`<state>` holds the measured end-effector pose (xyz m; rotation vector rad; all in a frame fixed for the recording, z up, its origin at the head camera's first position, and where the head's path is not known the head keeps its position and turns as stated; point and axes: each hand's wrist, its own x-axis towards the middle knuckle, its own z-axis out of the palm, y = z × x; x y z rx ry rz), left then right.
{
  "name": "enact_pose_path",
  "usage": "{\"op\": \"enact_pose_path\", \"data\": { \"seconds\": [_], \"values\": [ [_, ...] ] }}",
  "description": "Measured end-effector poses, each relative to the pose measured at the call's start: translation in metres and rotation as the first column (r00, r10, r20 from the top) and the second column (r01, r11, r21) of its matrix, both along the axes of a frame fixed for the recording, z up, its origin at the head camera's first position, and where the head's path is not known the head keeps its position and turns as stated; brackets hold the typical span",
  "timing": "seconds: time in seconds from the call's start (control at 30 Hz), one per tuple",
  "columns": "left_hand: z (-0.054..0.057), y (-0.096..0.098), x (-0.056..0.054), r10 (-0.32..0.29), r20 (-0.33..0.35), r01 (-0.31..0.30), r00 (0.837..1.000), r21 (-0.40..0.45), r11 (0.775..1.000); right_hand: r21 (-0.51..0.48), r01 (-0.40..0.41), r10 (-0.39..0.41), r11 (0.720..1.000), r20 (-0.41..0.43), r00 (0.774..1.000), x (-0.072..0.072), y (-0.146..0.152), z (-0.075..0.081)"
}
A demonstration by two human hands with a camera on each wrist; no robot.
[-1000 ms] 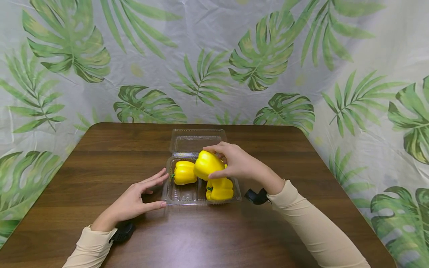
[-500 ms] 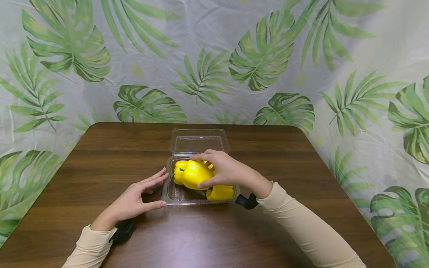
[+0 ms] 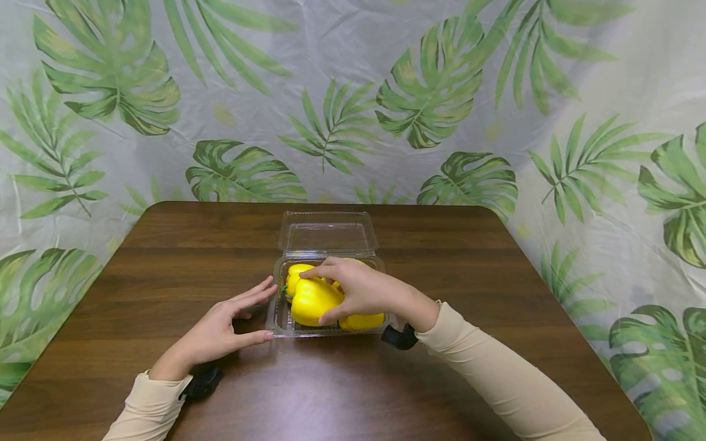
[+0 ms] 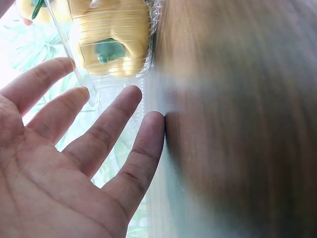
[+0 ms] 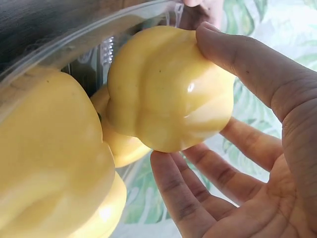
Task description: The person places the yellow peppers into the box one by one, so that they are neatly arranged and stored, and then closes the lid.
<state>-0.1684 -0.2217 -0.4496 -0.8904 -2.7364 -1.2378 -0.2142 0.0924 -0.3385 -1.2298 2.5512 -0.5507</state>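
Note:
A yellow bell pepper [image 3: 314,301] is gripped between the thumb and fingers of my right hand [image 3: 366,289], low in the front left part of a clear plastic clamshell container [image 3: 306,334]. Behind it sits another yellow bell pepper [image 3: 296,277] with a green stem. More yellow peppers [image 3: 365,321] lie on the right, partly hidden by my right hand; the right wrist view shows one pepper [image 5: 49,158] close up. My left hand [image 3: 217,334] rests beside the container's left side with fingers extended, its fingertips at the wall in the left wrist view.
The container's clear lid [image 3: 330,234] lies folded back, away from me. Everything stands on a dark brown wooden table [image 3: 182,257]. A leaf-patterned cloth [image 3: 342,122] hangs behind it. Black wrist devices [image 3: 203,381] sit on both wrists.
My right hand has moved left, toward me and down, carrying the pepper from above the others into the container's front left part. My left hand stays where it was.

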Motion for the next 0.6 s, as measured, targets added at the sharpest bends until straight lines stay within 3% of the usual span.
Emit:
{"op": "enact_pose_path", "data": {
  "seconds": [0.23, 0.6],
  "values": [
    [0.0001, 0.0, 0.0002, -0.002, 0.006, 0.002, 1.0, -0.003, 1.0, 0.068, -0.037, 0.04, 0.997, -0.036, 0.999, -0.0002, -0.0047, -0.003],
    [0.0005, 0.0002, 0.0016, 0.005, 0.0, -0.005, 1.0, -0.017, 1.0, 0.108, -0.056, 0.057, 0.993, -0.005, 0.998, -0.0013, -0.0093, -0.0074]
  ]
}}
